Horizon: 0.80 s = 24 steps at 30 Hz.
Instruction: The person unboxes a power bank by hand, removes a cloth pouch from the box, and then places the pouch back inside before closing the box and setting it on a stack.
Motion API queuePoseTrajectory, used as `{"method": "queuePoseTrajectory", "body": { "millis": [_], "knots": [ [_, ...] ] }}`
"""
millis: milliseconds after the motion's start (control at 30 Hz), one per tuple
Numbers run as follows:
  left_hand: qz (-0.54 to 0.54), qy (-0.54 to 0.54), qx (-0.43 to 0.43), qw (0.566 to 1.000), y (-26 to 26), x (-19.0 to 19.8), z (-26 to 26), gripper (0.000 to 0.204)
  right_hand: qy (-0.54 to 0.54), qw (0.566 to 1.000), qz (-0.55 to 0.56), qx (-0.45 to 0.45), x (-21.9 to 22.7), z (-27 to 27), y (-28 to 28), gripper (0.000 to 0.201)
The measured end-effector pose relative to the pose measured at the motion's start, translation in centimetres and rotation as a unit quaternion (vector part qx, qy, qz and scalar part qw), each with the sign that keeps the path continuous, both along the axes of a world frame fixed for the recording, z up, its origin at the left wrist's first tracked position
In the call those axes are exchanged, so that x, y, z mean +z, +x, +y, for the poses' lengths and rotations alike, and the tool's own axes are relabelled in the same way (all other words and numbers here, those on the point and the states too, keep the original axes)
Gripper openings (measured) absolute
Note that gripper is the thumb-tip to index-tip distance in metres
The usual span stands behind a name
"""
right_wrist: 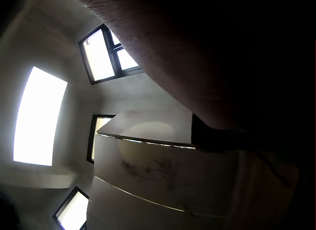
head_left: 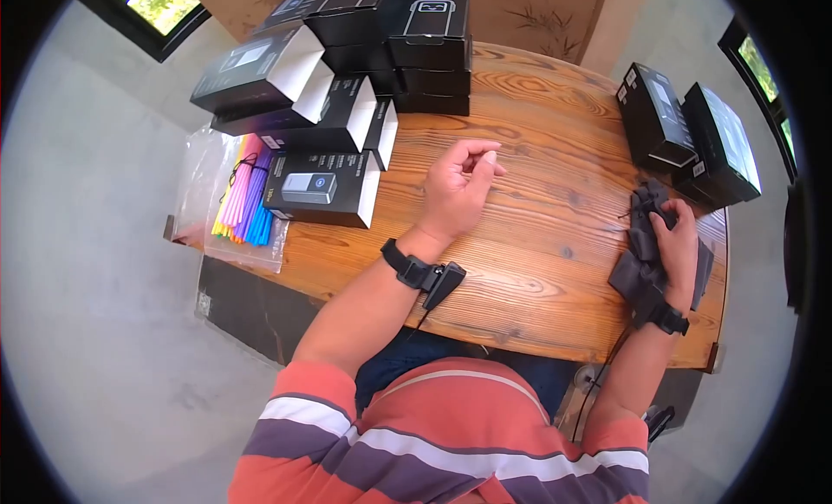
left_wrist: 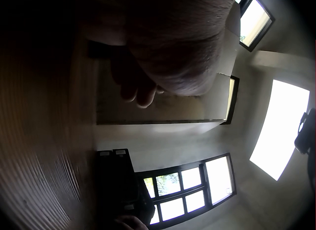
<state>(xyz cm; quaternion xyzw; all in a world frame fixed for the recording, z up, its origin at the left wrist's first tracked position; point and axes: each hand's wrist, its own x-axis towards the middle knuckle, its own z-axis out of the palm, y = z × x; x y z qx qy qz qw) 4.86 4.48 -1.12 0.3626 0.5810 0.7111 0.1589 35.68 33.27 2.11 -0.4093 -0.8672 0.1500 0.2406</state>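
My left hand (head_left: 459, 188) hovers near the middle of the wooden table (head_left: 537, 235), fingers loosely curled with nothing in them. In the left wrist view the same hand (left_wrist: 168, 52) shows dark against the light, its fingertips bent in. At the table's right side my right hand (head_left: 679, 253) is on a heap of dark grey cloth pouches (head_left: 637, 274). Its thumb and fingers bend into the upper part of the heap and pinch the fabric. A thin dark cord sticks out to the left there. The right wrist view shows mostly shadowed skin, with the fingertips hidden.
Black printed boxes (head_left: 312, 188) are stacked at the left and back left, some with white open ends. Beside them, a clear plastic bag (head_left: 195, 170) lies under bundled coloured sticks (head_left: 247, 201). Two more black boxes (head_left: 654, 118) stand at the back right, close behind the pouches.
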Motion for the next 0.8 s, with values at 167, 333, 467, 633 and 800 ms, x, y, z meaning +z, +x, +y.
{"method": "queuePoseTrajectory", "body": {
  "millis": [167,333,467,633,800],
  "knots": [
    [-0.008,0.090,0.044,0.995,-0.4,3.0,-1.0,0.020,-0.018,1.000,0.010,-0.006,-0.5,0.2,-0.1,0.026],
    [0.071,0.174,0.123,0.974,-2.7,8.0,-4.3,0.019,0.012,0.999,0.034,0.015,-1.8,1.6,0.4,0.022],
    [0.130,0.205,0.256,0.936,-6.8,11.2,-8.4,0.018,-0.002,0.999,0.033,-0.011,-1.4,1.2,-0.1,0.022],
    [0.042,0.251,0.327,0.910,-10.5,13.6,-13.3,0.022,0.068,0.995,0.073,-0.004,-0.9,0.3,-0.5,0.024],
    [0.044,0.155,0.248,0.955,-8.8,12.4,-12.3,0.025,0.088,0.992,0.083,-0.018,-0.9,0.1,-0.8,0.023]
  ]
}}
